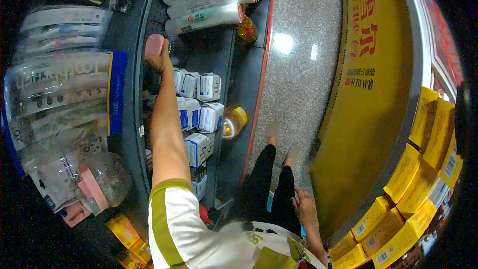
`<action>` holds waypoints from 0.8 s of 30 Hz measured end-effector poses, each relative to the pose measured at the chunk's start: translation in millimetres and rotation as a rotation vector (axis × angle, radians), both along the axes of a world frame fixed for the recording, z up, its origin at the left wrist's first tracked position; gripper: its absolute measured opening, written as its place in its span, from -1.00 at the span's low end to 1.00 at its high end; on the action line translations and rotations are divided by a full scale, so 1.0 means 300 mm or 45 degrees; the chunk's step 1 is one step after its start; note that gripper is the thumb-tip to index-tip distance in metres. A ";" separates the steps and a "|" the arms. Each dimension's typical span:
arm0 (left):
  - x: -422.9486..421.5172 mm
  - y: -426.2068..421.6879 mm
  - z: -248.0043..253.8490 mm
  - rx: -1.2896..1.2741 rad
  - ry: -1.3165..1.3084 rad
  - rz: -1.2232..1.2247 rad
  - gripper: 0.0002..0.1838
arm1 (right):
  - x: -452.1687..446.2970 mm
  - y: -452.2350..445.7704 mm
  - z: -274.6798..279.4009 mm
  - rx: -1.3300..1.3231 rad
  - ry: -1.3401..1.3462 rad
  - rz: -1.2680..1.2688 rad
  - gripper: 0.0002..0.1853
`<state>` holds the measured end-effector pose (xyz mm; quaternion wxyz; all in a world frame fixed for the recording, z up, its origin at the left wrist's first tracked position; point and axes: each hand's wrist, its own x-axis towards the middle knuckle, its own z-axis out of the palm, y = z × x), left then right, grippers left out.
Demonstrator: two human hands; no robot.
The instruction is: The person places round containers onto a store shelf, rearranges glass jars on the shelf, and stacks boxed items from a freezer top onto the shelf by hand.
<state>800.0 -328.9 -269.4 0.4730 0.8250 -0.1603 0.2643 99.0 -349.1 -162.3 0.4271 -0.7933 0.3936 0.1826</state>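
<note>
My left hand reaches far into a dark shelf at the upper left, its fingers wrapped round a pink item. White wrapped rolls lie just beyond it. White and blue packs stand in rows beside my forearm. Low on the right, my right hand hangs near my leg with its fingers loosely bent and partly apart, and nothing shows in it.
Bagged goods hang at the left. Bottles of amber liquid stand along the shelf edge. A speckled floor runs between the shelf and a yellow panel. Yellow boxes are stacked at the right.
</note>
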 end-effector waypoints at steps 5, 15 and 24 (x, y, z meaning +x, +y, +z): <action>0.005 0.010 0.008 0.231 0.391 0.322 0.15 | 0.054 -0.013 0.057 0.054 -0.028 0.012 -0.59; -0.852 -0.163 0.483 0.289 0.270 -0.546 -0.13 | 0.140 0.007 0.173 0.011 -0.270 0.307 -0.57; -1.240 0.198 1.112 0.730 -0.499 -0.120 -0.19 | 0.130 0.031 0.307 -0.234 -0.437 0.546 -0.58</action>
